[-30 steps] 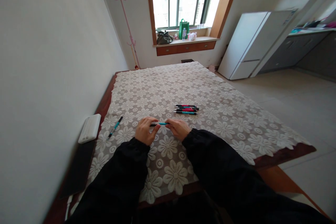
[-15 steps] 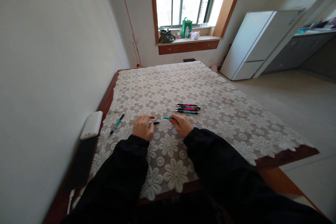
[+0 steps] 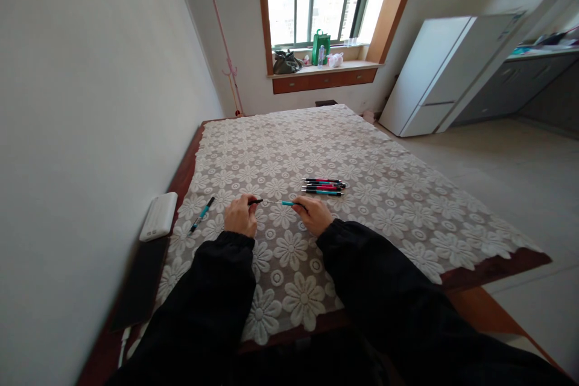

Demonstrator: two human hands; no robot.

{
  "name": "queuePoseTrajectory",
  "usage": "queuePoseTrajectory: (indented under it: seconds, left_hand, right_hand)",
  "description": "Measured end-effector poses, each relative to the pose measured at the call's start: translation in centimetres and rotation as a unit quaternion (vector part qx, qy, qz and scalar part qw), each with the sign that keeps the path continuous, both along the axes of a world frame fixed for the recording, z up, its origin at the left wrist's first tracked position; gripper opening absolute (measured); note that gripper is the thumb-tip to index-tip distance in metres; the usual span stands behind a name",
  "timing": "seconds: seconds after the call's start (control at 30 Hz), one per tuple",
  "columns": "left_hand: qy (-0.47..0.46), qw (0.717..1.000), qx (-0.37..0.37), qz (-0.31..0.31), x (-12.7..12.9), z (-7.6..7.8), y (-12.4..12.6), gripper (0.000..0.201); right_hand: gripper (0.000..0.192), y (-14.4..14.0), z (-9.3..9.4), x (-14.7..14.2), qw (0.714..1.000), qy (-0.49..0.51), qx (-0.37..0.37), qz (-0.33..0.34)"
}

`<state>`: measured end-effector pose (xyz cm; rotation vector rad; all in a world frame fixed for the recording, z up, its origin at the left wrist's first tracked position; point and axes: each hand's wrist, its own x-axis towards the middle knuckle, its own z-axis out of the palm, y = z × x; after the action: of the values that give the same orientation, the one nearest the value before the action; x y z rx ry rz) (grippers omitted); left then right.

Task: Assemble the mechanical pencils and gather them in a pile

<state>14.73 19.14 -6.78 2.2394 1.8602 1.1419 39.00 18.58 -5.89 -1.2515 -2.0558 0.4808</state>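
The person's left hand (image 3: pixel 240 215) is pinching a black pen grip (image 3: pixel 256 201) while the right hand (image 3: pixel 313 215) is grasping a turquoise pen barrel (image 3: pixel 287 203), both pieces lying between the hands, nearly in line left to right, the barrel's thin rod (image 3: pixel 273 202) pointing leftward at the grip.

Left hand (image 3: pixel 240 217) holding black pen part (image 3: pixel 257 201), right hand (image 3: pixel 313 216) gripping teal barrel (image 3: pixel 287 203), loose pen (image 3: pixel 202 215) near left edge of table (image 3: pixel 186 163)

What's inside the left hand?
The left hand holds a black pen part; one end sticks out. The hand covers the rest, so anything else inside can't be seen.
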Motion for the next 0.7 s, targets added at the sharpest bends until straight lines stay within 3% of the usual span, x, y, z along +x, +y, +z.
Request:
queuePoseTrajectory:
  seconds: [0.7]
  left_hand:
    - [-0.006, 0.997, 0.020, -0.073, 0.16, 0.28, -0.13, 0.018]
  right_hand:
    - [0.015, -0.11, 0.06, 0.02, 1.000, -0.022, 0.002, -0.009]
